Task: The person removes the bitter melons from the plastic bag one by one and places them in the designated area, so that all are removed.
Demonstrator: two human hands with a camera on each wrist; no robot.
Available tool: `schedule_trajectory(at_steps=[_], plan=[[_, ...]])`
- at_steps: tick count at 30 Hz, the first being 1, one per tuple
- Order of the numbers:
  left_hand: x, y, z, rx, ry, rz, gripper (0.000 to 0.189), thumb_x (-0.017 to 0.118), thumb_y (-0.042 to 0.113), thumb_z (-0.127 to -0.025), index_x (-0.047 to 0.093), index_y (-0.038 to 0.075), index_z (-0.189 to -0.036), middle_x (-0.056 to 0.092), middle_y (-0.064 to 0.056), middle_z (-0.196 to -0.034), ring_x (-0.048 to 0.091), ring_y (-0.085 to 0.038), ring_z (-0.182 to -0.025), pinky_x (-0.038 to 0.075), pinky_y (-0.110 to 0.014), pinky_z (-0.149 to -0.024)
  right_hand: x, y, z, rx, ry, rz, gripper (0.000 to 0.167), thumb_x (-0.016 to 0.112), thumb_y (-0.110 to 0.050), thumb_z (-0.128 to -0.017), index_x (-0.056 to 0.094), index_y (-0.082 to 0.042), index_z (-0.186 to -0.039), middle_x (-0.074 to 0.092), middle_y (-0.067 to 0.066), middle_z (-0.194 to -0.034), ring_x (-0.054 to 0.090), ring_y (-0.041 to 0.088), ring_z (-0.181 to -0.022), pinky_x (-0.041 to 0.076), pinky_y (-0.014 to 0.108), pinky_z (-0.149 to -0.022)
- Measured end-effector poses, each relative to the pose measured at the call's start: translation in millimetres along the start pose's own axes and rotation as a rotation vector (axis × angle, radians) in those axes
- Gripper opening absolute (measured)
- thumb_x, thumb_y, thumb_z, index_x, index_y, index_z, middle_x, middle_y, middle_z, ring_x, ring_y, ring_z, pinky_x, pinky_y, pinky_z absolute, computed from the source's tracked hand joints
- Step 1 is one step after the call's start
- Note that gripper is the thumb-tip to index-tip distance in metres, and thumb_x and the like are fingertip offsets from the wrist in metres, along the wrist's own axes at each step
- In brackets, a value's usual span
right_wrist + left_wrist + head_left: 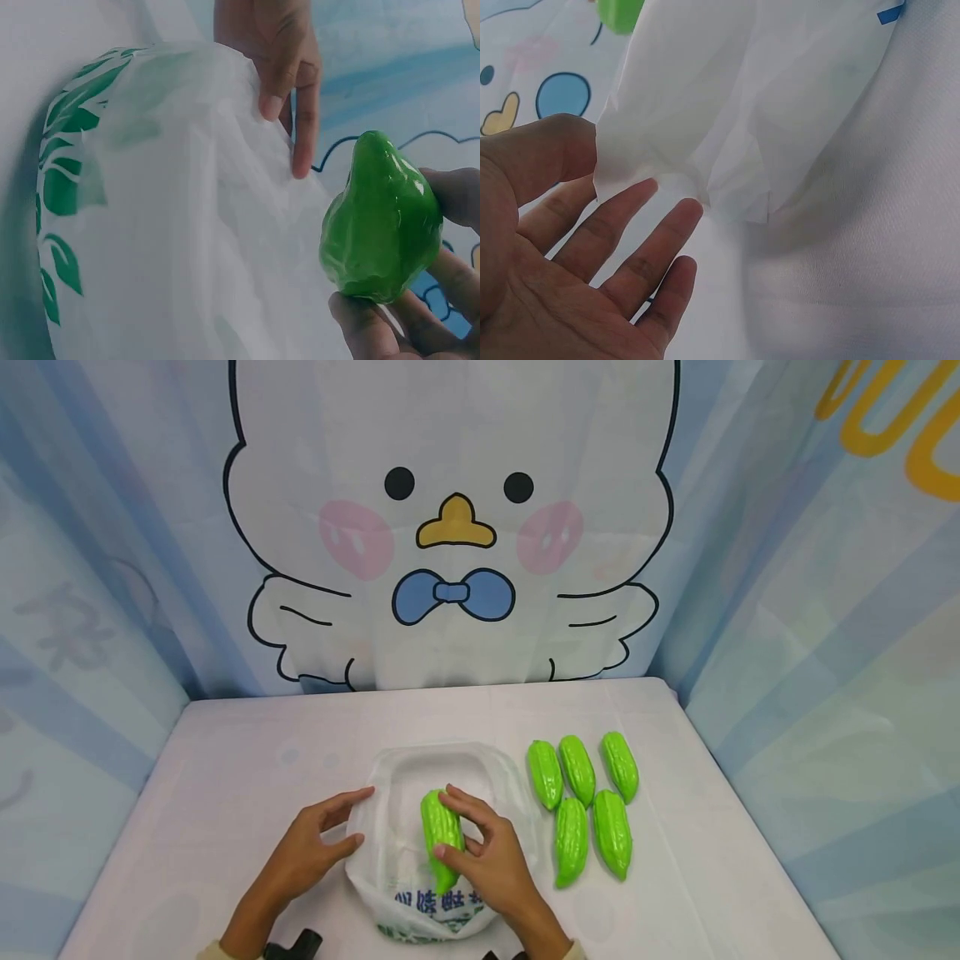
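Observation:
A shiny green toy bitter melon [442, 835] is gripped between the thumb and fingers of my right hand [491, 860]. It is above the mouth of a white plastic bag [420, 922], whose rim is spread wide. In the right wrist view the bitter melon [382, 225] appears end-on, beside the bag's wall [180, 225]. My left hand [315, 842] is at the bag's left rim, thumb and fingers spread apart. Seen from the left wrist, the fairly straight fingers [641, 259] touch the bag's edge [682, 135], which hides the thumb's tip.
Several more green bitter melons [612, 835] lie in two rows on the white-covered table [697, 860], right of the bag. A printed cloth with a cartoon bird [453, 435] hangs behind the table, and cloth panels rise at both sides.

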State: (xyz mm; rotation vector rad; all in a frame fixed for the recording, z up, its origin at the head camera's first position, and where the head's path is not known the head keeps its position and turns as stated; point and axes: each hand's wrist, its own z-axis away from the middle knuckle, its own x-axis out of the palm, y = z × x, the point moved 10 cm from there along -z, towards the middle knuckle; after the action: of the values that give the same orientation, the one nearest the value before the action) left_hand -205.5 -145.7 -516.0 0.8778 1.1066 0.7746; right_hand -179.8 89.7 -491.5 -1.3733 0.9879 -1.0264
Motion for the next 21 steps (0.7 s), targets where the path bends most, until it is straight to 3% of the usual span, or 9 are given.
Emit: schedule_trajectory(at_steps=[10,14,21], plan=[[0.3,-2.2,1.5,-0.005,-0.003,0.001,0.062,0.077,0.016,-0.097,0.056,0.019,-0.155,0.045,-0.013,-0.167,0.050,-0.048,-0.148,0.047,-0.064,-0.116,-27,-19,8.8,-0.101,0.045,0.025,0.064,0.080,-0.003,-0.093,0.058,-0.011,-0.152,0.042,0.005,-0.168,0.041,0.028,-0.157,0.055,0.031,-0.110],[0.2,-1.2,1.6,0.012,-0.006,-0.002,0.062,0.077,0.017,-0.097,0.056,0.018,-0.156,0.045,-0.014,-0.167,0.050,-0.048,-0.148,0.046,-0.066,-0.117,-41,-26,13.6,-0.156,0.066,0.042,0.066,0.078,-0.001,-0.093,0.055,-0.010,-0.154,0.041,0.006,-0.169,0.043,0.020,-0.156,0.056,0.031,-0.109],[0.1,0.3,1.3,0.030,-0.006,0.004,0.061,0.077,0.018,-0.098,0.056,0.016,-0.156,0.045,-0.015,-0.167,0.050,-0.049,-0.147,0.047,-0.065,-0.115,-67,-32,21.1,-0.202,0.103,0.088,0.066,0.077,0.001,-0.093,0.055,-0.008,-0.155,0.037,0.017,-0.170,0.043,0.008,-0.154,0.055,0.028,-0.110]])
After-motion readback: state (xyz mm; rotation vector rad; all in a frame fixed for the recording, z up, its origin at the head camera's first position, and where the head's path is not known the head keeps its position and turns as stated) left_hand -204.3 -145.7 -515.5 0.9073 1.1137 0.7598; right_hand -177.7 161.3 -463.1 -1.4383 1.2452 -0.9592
